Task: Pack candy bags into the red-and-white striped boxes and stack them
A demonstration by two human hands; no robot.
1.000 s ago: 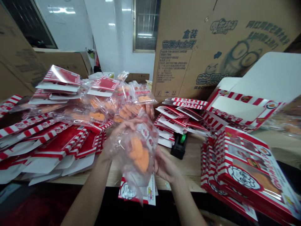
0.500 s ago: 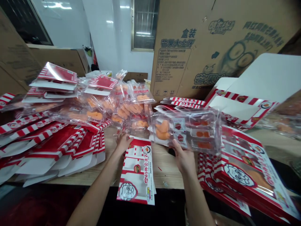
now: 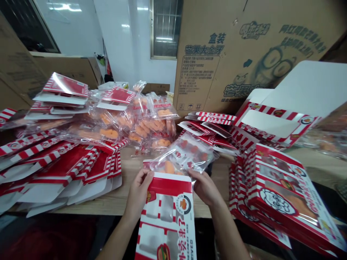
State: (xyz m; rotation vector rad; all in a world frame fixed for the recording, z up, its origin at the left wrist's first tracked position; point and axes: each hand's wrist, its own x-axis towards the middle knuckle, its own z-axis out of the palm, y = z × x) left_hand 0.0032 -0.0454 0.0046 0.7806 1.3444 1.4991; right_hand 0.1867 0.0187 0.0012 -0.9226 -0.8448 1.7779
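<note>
Pinched between the thumb and fingers of the left hand (image 3: 140, 191) is the upper left corner of a red-and-white window carton (image 3: 173, 196), thumb on the printed front; the right hand (image 3: 204, 186) has its fingers closed on the near end of a clear plastic pack (image 3: 189, 151), just beside the carton's upper right corner; whether those fingers also touch the carton, I cannot tell.

The carton is held at the near edge of the wooden tabletop (image 3: 203, 211), its lower part cut off by the bottom of the view; its front bears a burger picture, a round badge and red Chinese lettering; the pack lies just past the carton's top edge, slanting away to the right, with an orange piece at its near end, partly hidden by the carton.

Beyond the hands is a heap of orange-filled plastic packs (image 3: 148, 124); to the left, overlapping red cartons (image 3: 78, 162) show white flaps; past the pack on the right is a low pile of striped cartons (image 3: 211, 119); farther right, a stack of window cartons (image 3: 287, 187) stands near an open striped display box (image 3: 271, 122); behind these rises a large brown corrugated box (image 3: 206, 21) printed with a bespectacled cartoon figure.
</note>
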